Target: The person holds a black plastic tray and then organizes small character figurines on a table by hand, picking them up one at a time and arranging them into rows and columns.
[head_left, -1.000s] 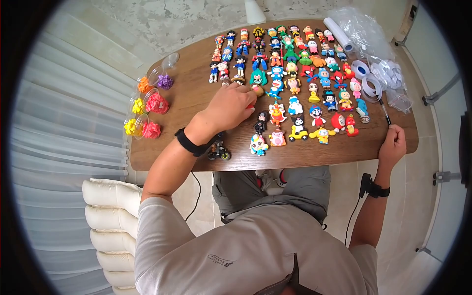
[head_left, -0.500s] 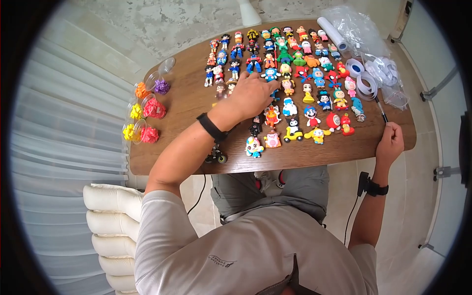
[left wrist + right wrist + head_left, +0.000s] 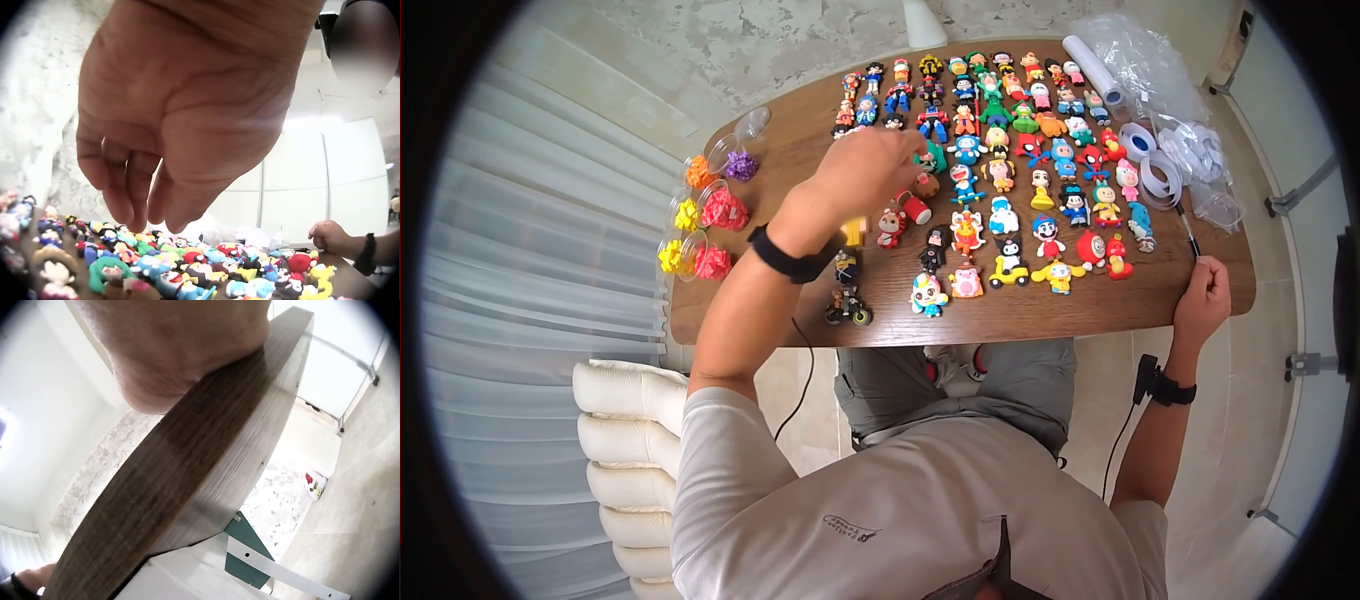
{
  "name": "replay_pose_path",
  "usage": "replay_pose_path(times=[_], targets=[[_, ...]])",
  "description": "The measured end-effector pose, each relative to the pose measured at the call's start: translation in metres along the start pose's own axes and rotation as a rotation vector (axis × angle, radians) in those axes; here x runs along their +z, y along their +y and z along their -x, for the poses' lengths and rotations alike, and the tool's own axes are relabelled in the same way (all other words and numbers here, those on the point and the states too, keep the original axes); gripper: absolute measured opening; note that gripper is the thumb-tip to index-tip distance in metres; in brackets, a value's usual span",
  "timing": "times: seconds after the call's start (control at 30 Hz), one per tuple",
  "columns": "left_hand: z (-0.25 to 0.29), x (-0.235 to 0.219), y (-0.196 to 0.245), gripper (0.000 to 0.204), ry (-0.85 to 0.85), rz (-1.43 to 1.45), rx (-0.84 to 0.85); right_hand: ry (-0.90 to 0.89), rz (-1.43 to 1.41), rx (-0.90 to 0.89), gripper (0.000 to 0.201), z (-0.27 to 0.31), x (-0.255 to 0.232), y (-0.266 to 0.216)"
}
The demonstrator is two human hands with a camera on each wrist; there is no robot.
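My left hand [image 3: 862, 178] is raised over the left part of the rows of small toy figures. In the left wrist view its fingers [image 3: 119, 203] point down, relaxed and slightly bent, with nothing between them. Below lie a green-haired figure [image 3: 111, 275] and a figure in a brown hat [image 3: 56, 267]. Nearest in the head view are a red can-shaped piece [image 3: 915, 208] and a red-and-white figure [image 3: 890, 228]. My right hand [image 3: 1203, 298] rests on the right front table edge, fingers loosely curled, close by a black pen-like tool [image 3: 1193, 240].
Clear cups with coloured paper flowers [image 3: 724, 208] stand at the table's [image 3: 785, 180] left end. Tape rolls [image 3: 1160, 181], a white roll [image 3: 1092, 68] and clear plastic bags [image 3: 1145, 75] lie at the right. A toy motorbike [image 3: 850, 308] is near the front edge.
My left hand first moved rightward over the figures, then came back left, uncovering the green-haired figure and the red can-shaped piece. My right hand has kept its place at the edge.
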State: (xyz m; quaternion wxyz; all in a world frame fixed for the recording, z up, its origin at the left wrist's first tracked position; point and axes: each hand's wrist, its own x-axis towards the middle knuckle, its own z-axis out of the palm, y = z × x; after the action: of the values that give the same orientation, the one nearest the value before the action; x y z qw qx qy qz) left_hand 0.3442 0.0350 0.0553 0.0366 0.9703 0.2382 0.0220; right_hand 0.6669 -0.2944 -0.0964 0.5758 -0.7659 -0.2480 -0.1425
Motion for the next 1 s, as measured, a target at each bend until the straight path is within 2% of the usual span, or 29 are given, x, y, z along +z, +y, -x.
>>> replay_pose_path(times=[0.07,0.17,0.27,0.4,0.5,0.6,0.7,0.9,1.0], targets=[[0.011,0.0,0.005,0.025,-0.099,-0.022,-0.052,-0.001,0.002,0.002,0.015,0.001,0.001,0.0],[0.034,0.005,0.022,0.026,-0.135,0.013,0.052,-0.007,0.021,0.004,0.015,0.001,0.001,-0.002],[0.043,0.022,0.025,0.029,-0.169,0.032,0.025,-0.007,0.039,-0.004,0.015,0.0,0.0,-0.001],[0.035,0.021,0.034,0.033,-0.215,-0.005,-0.069,-0.009,0.062,-0.004,0.016,0.0,0.001,-0.002],[0.023,0.036,0.026,0.032,-0.037,-0.007,0.062,-0.008,0.071,0.012,0.016,0.0,0.001,-0.001],[0.007,0.045,0.022,0.03,0.058,-0.052,0.115,-0.012,0.064,0.012,0.016,0.0,0.0,-0.001],[0.002,0.042,0.024,0.029,0.043,-0.04,0.154,-0.01,0.059,0.002,0.016,-0.001,0.0,0.0],[0.031,0.014,0.045,0.034,-0.278,-0.007,-0.019,-0.004,0.062,-0.015,0.016,-0.001,-0.001,-0.001],[0.045,0.023,0.044,0.037,-0.24,0.019,-0.024,-0.008,0.053,-0.007,0.016,0.0,0.0,0.001]])
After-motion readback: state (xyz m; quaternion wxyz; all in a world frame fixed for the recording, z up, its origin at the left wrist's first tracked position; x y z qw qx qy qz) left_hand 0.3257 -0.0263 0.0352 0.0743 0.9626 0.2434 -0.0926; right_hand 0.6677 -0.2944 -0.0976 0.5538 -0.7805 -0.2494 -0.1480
